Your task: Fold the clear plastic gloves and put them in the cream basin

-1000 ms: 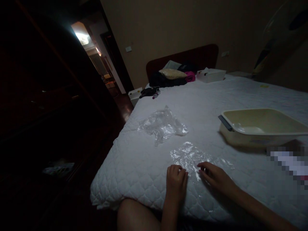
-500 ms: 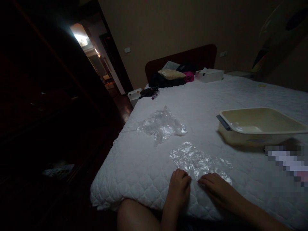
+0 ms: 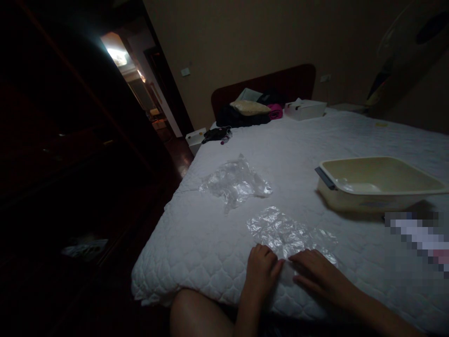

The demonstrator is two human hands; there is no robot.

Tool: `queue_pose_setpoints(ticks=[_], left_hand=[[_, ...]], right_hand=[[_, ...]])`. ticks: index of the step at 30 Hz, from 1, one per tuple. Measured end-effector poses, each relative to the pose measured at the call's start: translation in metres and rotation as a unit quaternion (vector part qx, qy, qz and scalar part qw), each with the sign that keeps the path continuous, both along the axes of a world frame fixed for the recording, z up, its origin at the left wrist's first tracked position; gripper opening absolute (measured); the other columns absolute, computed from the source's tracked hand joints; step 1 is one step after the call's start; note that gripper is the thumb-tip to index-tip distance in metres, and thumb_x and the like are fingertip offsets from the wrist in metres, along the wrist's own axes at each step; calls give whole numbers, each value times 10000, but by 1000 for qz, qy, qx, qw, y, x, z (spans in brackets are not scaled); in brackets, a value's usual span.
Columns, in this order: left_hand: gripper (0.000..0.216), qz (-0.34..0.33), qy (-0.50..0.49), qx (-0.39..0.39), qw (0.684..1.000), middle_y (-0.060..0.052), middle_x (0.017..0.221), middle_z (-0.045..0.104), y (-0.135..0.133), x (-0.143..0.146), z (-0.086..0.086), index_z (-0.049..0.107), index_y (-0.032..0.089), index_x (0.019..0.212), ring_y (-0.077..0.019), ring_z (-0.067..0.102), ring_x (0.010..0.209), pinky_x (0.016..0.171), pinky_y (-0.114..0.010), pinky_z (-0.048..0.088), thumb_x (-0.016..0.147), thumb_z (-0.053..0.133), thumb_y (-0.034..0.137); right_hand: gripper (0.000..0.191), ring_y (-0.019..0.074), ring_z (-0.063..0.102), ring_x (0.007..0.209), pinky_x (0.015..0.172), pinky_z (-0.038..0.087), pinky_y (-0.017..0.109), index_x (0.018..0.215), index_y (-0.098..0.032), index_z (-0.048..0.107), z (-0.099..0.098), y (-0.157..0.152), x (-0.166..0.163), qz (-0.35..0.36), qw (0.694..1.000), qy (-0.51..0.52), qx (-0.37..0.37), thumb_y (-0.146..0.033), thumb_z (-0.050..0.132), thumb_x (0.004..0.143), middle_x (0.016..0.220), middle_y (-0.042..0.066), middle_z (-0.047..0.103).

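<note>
A clear, crinkled plastic bag [image 3: 286, 231] lies spread flat on the white quilted bed cover. At its near left edge rests my left hand [image 3: 261, 267], fingers bent and lying down, the thumb held apart and pointing right. My right hand [image 3: 317, 269] lies over the near edge of the same bag, its fingers stretched toward the left hand and the thumb apart below them. Only a small gap separates the two hands. Farther up the bed is a second clear plastic bag [image 3: 238, 182], loosely crumpled, touched by neither hand.
A cream plastic tub [image 3: 372, 201] with a grey handle stands at the right, beside a pixelated patch. On the bed's [image 3: 196, 252] far end are dark clothes, a pillow [image 3: 250, 108] and a white box [image 3: 306, 110]. A fan [image 3: 417, 42] stands back right.
Both thumbs have moved away from the fingers and show more clearly. My hands have shifted very slightly upward; the bags and tub stay in place.
</note>
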State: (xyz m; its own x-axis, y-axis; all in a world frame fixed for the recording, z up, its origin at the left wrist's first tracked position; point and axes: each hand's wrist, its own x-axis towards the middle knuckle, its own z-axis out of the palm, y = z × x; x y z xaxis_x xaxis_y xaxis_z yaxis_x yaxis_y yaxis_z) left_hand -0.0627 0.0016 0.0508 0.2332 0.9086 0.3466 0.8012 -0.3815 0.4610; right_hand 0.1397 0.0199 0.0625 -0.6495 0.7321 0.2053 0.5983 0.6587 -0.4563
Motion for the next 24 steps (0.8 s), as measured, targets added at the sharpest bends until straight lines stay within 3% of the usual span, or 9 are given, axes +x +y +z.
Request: queue_pose_setpoints(ticks=[9, 14, 21, 24], left_hand=[[167, 45, 33, 61, 997, -25, 739, 563, 7, 10, -11, 548, 172, 672, -181, 501, 747, 687, -317, 396, 774, 640, 267], [167, 44, 26, 78, 996, -22, 729, 562, 8, 11, -11, 538, 177, 663, -177, 508, 737, 672, -305, 394, 792, 619, 248], [128, 49, 42, 81, 995, -19, 733, 555, 8, 12, -12, 523, 184, 706, -178, 501, 738, 682, -312, 390, 811, 587, 220], [122, 51, 55, 92, 993, -20, 728, 554, 9, 13, -12, 520, 185, 702, -180, 498, 728, 673, -312, 386, 807, 581, 194]], right_hand=[[549, 259, 563, 973, 844, 440, 414, 1195, -192, 498, -4, 4, 3, 43, 999, 8, 27, -489, 611, 747, 1107, 112, 610], [276, 224, 605, 887, 782, 487, 377, 1079, -201, 550, -11, 3, 1, -70, 994, 70, 34, -340, 495, 847, 984, 93, 651], [292, 193, 643, 745, 686, 526, 326, 1097, -218, 511, -5, 15, 1, -169, 969, 165, -77, -353, 467, 841, 886, 51, 669], [307, 205, 642, 792, 726, 523, 355, 1112, -210, 499, -2, 22, 5, -201, 960, 178, -79, -354, 451, 845, 959, 76, 657]])
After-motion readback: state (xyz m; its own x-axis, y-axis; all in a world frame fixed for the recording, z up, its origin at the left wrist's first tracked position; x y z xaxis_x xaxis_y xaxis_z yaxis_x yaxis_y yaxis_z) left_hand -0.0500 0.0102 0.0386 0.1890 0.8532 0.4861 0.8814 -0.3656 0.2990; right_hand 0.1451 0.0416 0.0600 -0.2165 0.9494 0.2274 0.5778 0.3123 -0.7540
